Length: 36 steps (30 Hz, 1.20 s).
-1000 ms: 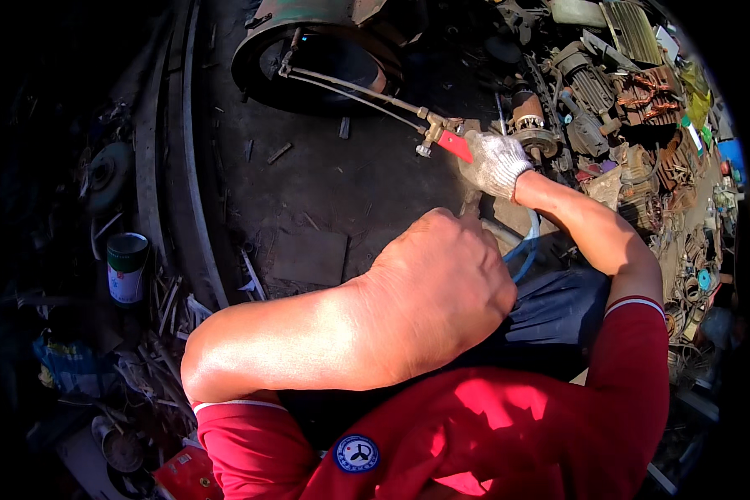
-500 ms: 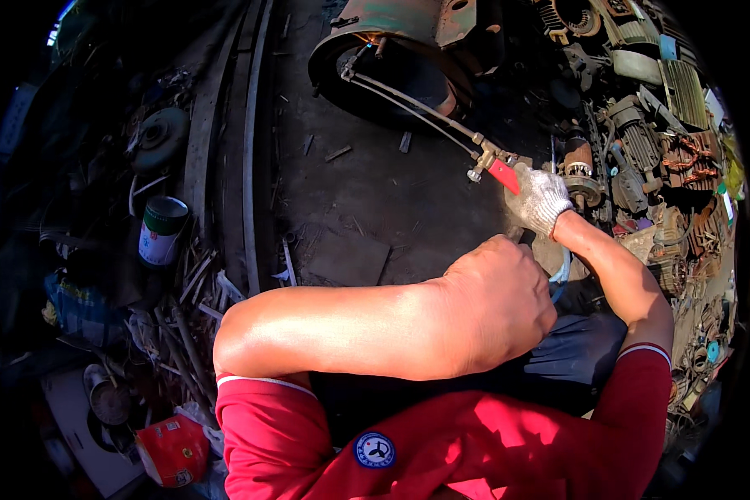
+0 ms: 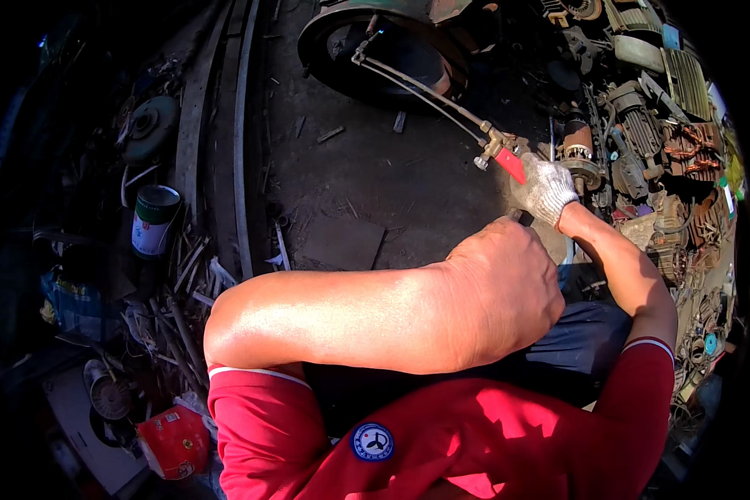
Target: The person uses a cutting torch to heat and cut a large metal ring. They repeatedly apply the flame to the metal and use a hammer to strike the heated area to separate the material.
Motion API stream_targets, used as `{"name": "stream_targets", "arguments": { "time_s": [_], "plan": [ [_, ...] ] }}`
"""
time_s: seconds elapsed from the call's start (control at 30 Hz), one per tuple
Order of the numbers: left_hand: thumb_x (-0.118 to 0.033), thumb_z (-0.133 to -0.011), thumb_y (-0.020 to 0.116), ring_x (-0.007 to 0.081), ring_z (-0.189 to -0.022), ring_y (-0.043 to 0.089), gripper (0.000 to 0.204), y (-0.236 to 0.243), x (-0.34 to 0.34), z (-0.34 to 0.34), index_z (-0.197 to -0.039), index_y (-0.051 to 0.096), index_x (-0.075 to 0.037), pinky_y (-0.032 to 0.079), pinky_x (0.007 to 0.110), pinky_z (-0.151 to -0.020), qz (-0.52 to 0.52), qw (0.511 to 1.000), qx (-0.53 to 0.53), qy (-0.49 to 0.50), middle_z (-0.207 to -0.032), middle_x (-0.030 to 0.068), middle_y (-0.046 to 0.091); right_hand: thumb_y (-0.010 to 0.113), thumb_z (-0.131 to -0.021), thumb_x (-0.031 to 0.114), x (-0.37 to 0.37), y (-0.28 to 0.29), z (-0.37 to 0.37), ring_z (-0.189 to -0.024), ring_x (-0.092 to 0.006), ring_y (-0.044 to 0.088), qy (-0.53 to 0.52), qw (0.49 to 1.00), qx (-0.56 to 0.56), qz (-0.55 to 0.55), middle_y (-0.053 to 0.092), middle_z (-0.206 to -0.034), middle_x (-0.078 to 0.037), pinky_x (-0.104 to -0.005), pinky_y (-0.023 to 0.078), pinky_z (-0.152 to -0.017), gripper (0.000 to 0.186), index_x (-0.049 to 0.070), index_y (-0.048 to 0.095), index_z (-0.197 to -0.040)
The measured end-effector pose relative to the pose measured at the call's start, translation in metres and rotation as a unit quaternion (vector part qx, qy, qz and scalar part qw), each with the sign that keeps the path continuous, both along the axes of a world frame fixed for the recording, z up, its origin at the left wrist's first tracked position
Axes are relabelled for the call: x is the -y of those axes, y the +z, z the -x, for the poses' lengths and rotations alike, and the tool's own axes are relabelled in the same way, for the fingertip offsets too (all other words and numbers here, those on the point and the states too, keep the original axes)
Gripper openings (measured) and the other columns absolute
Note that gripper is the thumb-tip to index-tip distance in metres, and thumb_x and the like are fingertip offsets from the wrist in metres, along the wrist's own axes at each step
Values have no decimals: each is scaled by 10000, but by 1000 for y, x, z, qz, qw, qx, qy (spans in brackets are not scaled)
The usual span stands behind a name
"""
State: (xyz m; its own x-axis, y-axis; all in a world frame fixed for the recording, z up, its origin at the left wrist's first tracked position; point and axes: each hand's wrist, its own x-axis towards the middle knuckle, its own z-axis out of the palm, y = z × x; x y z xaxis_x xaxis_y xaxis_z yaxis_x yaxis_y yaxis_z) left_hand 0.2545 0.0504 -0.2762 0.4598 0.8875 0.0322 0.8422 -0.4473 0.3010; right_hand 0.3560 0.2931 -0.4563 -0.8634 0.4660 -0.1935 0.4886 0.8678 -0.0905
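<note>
Here, from the left: a green-and-white can stands among scrap, then the bare left hand is fisted near the torch's rear; what it grips is hidden. The gloved right hand clasps the cutting torch, its tip at the round drum. A steady handle keeps the tip true.

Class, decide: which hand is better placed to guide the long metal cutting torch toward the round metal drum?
Right. The gloved right hand already grips the long metal cutting torch by its red handle; the bare left hand is closed, nearer the body.
</note>
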Motion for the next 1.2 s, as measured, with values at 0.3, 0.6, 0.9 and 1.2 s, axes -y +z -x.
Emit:
{"name": "stream_targets", "arguments": {
  "time_s": [0.3,0.6,0.9,1.2],
  "plan": [
    [-179,-808,675,279,-923,713,204,-1,-2,-6,-920,729,-18,554,387,-758,42,999,-2,-9,-911,109,731,605,-934,310,9,6,11,-858,-451,703,-4,1000,9,-19,715,-879,-245,-544,556,-780,277,47,638,-1014],
    [-199,-820,657,261,-906,681,208,-5,2,-5,-910,708,-18,536,365,-747,-28,1000,-4,6,-886,92,692,627,-914,329,4,10,13,-839,-446,708,10,1000,-5,-15,716,-858,-244,-545,562,-768,291,53,645,-1005],
    [-200,-820,655,270,-923,685,207,-7,0,-8,-891,711,-15,549,376,-753,-25,1000,0,2,-887,105,692,655,-897,332,3,8,7,-821,-445,709,12,1000,-22,-17,720,-860,-240,-550,562,-760,309,54,639,-1031],
    [-183,-803,659,288,-920,682,197,-10,-3,-10,-873,712,-7,552,384,-775,-13,1000,18,0,-906,120,699,658,-892,315,0,7,6,-832,-437,711,18,1000,-19,-16,721,-853,-226,-536,568,-745,291,59,641,-1028]
  ]
}}
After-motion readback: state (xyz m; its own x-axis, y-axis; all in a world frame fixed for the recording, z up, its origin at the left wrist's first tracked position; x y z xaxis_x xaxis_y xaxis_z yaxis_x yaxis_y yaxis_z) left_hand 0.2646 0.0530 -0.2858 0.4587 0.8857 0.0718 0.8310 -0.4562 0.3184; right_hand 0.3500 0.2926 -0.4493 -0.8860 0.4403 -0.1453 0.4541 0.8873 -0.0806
